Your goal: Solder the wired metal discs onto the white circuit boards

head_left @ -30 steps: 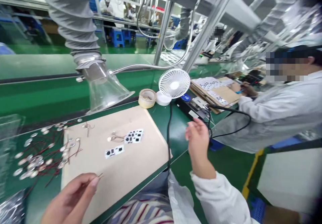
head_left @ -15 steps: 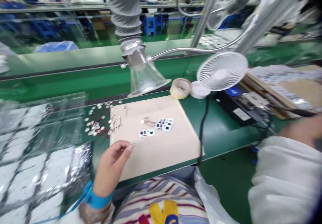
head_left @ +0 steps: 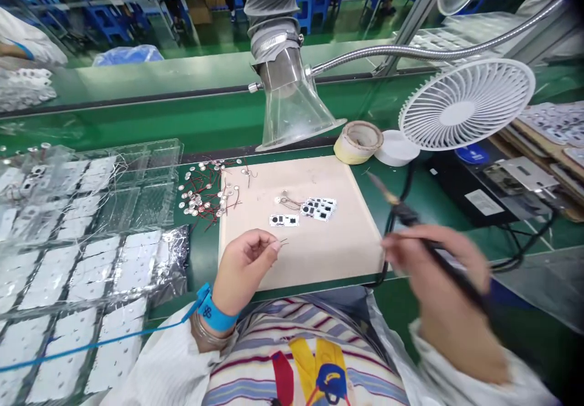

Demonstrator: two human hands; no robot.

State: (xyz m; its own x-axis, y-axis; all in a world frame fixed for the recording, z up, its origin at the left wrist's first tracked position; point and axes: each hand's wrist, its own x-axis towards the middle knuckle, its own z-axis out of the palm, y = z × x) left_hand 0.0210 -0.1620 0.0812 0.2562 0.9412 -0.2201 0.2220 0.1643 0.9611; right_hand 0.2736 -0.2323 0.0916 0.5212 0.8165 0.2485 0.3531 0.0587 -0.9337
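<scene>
My left hand (head_left: 246,263) hovers over the near edge of a beige work mat (head_left: 314,248), pinching a thin wire (head_left: 281,243) between thumb and forefinger. My right hand (head_left: 438,272), blurred by motion, grips a black soldering iron (head_left: 410,220) whose tip points up and left over the mat's right edge. On the mat lie two small white circuit boards (head_left: 283,220) (head_left: 319,207) and a wired disc (head_left: 285,199). Several round metal discs with red wires (head_left: 203,196) are heaped at the mat's left corner.
A clear fume-extractor hood (head_left: 296,114) hangs behind the mat. A tape roll (head_left: 358,141), a white fan (head_left: 465,105) and a black soldering station (head_left: 493,193) stand at right. Clear plastic trays (head_left: 86,211) of white parts fill the left. A green conveyor (head_left: 137,120) runs behind.
The view has swung left and down. My right hand came back from the station at right holding the soldering iron. My left hand keeps its pinch on the wire.
</scene>
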